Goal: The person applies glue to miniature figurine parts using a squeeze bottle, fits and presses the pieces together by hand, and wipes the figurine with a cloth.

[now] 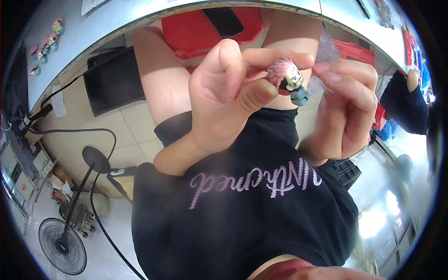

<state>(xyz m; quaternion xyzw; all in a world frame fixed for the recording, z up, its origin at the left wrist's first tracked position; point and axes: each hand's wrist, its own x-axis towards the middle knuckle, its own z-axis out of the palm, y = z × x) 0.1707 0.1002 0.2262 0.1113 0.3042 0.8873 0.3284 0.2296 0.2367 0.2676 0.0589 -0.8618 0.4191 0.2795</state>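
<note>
A small toy figurine (290,80) with spiky pink hair, a pale face and a teal body is pinched between the thumb and index finger of my left hand (224,88). Its face is turned toward the right. Just beside it is my right hand (347,102), with its fingers curled and fingertips pressed together close to my left index fingertip. Whether anything small sits in that right-hand pinch cannot be made out. Both hands are raised over my lap, below the edge of the pale worktable (116,25).
Several similar figurines (49,42) stand on the worktable at the far left. A dark phone (223,22) lies on a red stool (186,37). Clear plastic (326,44) hangs behind my right hand. Another person's dark sleeve (406,100) is at the right; a black fan (63,245) stands lower left.
</note>
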